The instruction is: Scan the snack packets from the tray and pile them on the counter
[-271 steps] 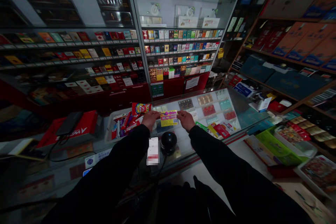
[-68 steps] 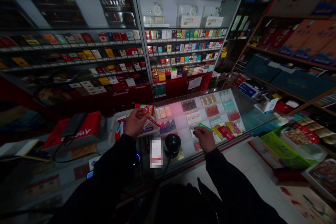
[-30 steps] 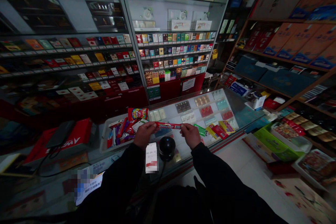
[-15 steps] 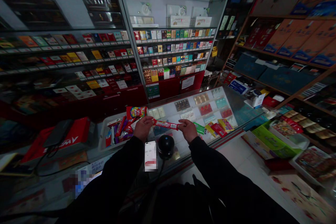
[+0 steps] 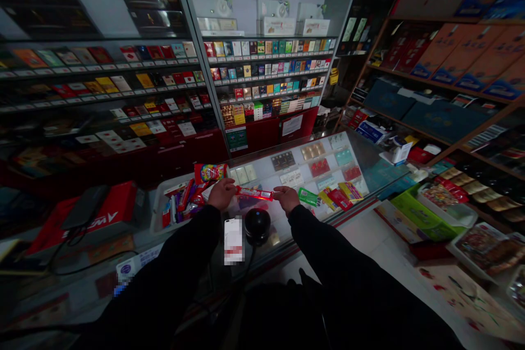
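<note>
A thin red candy packet (image 5: 255,193) is stretched level between my hands above the glass counter. My left hand (image 5: 222,194) pinches its left end, and my right hand (image 5: 286,198) pinches its right end. Left of my left hand is a white tray (image 5: 156,213) of mixed wrapped sweets, with a colourful red bag (image 5: 210,173) at its back corner. To the right of my right hand lie a green packet (image 5: 308,197), a red packet (image 5: 340,199) and yellow packets (image 5: 351,192). Below the held packet are a round black device (image 5: 257,225) and a phone (image 5: 233,240).
A red box (image 5: 118,213) with a black device (image 5: 87,206) on it stands at the left. Shelves of small packs (image 5: 262,69) rise behind the counter (image 5: 371,172). Boxes (image 5: 441,117) fill the right shelves, and a green box (image 5: 422,210) stands lower right.
The view has shifted slightly, so most things sit a little further left and higher. Both hands still hold the packet, which now lies nearly level.
</note>
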`<state>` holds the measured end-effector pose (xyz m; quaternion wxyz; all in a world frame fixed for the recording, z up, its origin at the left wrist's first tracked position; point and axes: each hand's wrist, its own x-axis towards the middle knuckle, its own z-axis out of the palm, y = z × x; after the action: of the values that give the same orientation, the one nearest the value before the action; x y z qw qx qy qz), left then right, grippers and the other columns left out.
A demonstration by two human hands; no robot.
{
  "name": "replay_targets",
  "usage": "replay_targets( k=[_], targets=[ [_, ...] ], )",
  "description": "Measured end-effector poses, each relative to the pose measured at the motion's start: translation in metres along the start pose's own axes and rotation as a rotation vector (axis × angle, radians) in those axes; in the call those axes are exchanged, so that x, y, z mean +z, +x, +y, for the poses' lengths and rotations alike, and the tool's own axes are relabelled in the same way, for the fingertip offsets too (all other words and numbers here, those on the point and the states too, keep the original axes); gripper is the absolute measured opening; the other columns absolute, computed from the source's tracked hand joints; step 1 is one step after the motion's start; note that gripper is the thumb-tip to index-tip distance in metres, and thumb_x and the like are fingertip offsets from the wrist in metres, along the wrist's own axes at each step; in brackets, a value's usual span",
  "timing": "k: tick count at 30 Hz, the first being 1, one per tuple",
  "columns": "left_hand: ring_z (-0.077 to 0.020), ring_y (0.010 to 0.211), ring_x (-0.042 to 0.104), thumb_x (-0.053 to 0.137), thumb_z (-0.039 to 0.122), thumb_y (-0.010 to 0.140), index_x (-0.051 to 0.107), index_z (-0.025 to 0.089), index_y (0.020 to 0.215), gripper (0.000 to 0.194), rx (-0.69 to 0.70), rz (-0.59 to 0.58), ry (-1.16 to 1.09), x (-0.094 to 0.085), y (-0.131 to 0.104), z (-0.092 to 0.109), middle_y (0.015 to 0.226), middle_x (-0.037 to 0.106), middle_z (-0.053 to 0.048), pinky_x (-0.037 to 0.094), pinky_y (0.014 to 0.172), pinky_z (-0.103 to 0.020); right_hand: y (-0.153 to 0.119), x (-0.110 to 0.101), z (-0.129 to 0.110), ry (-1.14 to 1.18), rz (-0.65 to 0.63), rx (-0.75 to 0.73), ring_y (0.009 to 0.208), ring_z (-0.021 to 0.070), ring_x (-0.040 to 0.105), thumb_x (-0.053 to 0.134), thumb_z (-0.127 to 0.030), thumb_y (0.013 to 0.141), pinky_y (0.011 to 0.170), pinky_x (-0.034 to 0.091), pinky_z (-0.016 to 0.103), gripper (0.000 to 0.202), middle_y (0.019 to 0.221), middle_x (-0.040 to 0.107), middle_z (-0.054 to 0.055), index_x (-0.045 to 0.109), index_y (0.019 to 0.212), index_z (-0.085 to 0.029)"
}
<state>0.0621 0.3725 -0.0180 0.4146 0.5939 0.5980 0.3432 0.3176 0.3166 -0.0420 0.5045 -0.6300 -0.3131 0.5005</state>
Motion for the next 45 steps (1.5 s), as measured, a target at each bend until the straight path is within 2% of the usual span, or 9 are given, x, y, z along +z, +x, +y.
replay_targets(
  k=[8, 14, 19, 23, 28, 32, 37, 40, 45],
  targets=[
    [-0.0207, 0.075, 0.07, 0.073, 0.033, 0.071, 0.074, 0.018, 0.092, 0.026, -0.056, -0.005, 0.2, -0.004, 0.0, -0.005, 0.079, 0.076, -0.005, 0.053, 0.068, -0.029, 0.01, 0.009, 0.024, 0.005, -0.072, -0.013, 0.063, 0.0162, 0.063, 0.075, -0.024, 0.052, 0.065, 0.049, 0.029, 0.034, 0.064, 0.07, -0.003, 0.068, 0.085, -0.018],
    [-0.0186, 0.079, 0.069, 0.068, 0.027, 0.077, 0.073, 0.019, 0.09, 0.016, -0.058, -0.023, 0.325, -0.003, 0.0, -0.014, 0.082, 0.076, -0.003, 0.05, 0.071, -0.026, 0.01, 0.017, 0.034, -0.027, -0.05, 0.056, 0.052, 0.0138, 0.056, 0.071, -0.022, 0.059, 0.054, 0.044, 0.026, 0.032, 0.058, 0.066, -0.003, 0.069, 0.091, -0.016],
    [-0.0183, 0.084, 0.069, 0.062, 0.023, 0.079, 0.072, 0.02, 0.089, 0.015, -0.028, -0.044, 0.437, -0.003, 0.002, -0.025, 0.085, 0.076, -0.002, 0.048, 0.073, -0.025, 0.005, 0.018, 0.044, -0.072, -0.086, 0.01, 0.057, 0.0136, 0.06, 0.072, -0.017, 0.058, 0.06, 0.049, 0.027, 0.032, 0.064, 0.069, -0.003, 0.069, 0.09, -0.017],
    [-0.0185, 0.084, 0.069, 0.062, 0.024, 0.078, 0.072, 0.019, 0.09, 0.016, -0.015, -0.051, 0.413, -0.003, 0.002, -0.027, 0.085, 0.076, -0.002, 0.048, 0.074, -0.026, 0.005, 0.016, 0.05, -0.063, -0.097, -0.005, 0.058, 0.0135, 0.061, 0.071, -0.018, 0.059, 0.062, 0.05, 0.027, 0.034, 0.065, 0.069, -0.003, 0.068, 0.092, -0.017],
    [-0.0189, 0.079, 0.068, 0.063, 0.024, 0.077, 0.072, 0.02, 0.086, 0.014, 0.003, -0.02, 0.387, -0.003, -0.002, -0.018, 0.081, 0.075, -0.002, 0.047, 0.071, -0.027, 0.008, 0.015, 0.051, -0.061, -0.054, -0.042, 0.06, 0.0134, 0.06, 0.071, -0.02, 0.058, 0.06, 0.049, 0.026, 0.034, 0.064, 0.068, -0.003, 0.071, 0.092, -0.016],
    [-0.0189, 0.079, 0.069, 0.062, 0.025, 0.078, 0.071, 0.019, 0.088, 0.015, 0.02, -0.018, 0.349, -0.002, -0.002, -0.017, 0.083, 0.076, -0.003, 0.048, 0.072, -0.027, 0.006, 0.013, 0.047, 0.052, -0.073, -0.004, 0.052, 0.012, 0.056, 0.071, -0.023, 0.057, 0.053, 0.047, 0.025, 0.032, 0.059, 0.066, -0.003, 0.071, 0.087, -0.015],
    [-0.02, 0.085, 0.071, 0.063, 0.027, 0.078, 0.07, 0.019, 0.095, 0.02, 0.044, -0.001, 0.305, 0.002, 0.002, -0.016, 0.091, 0.077, -0.006, 0.051, 0.076, -0.029, 0.001, 0.008, 0.037, 0.186, -0.081, 0.05, 0.057, 0.0147, 0.063, 0.072, -0.021, 0.052, 0.058, 0.055, 0.029, 0.027, 0.063, 0.069, -0.001, 0.068, 0.078, -0.016],
    [-0.0204, 0.082, 0.072, 0.064, 0.029, 0.077, 0.07, 0.019, 0.096, 0.023, 0.049, -0.004, 0.223, 0.006, 0.001, -0.01, 0.088, 0.077, -0.006, 0.053, 0.076, -0.03, 0.0, 0.004, 0.03, 0.231, -0.051, 0.075, 0.06, 0.0168, 0.066, 0.073, -0.021, 0.051, 0.059, 0.058, 0.031, 0.025, 0.064, 0.069, -0.001, 0.066, 0.075, -0.017],
    [-0.022, 0.081, 0.073, 0.067, 0.037, 0.075, 0.07, 0.019, 0.098, 0.029, 0.042, -0.023, 0.052, 0.015, -0.006, 0.007, 0.088, 0.077, -0.007, 0.055, 0.073, -0.032, 0.0, -0.006, 0.026, 0.314, -0.003, 0.076, 0.053, 0.0148, 0.062, 0.073, -0.021, 0.048, 0.054, 0.057, 0.03, 0.026, 0.059, 0.066, -0.002, 0.064, 0.072, -0.017]
  ],
)
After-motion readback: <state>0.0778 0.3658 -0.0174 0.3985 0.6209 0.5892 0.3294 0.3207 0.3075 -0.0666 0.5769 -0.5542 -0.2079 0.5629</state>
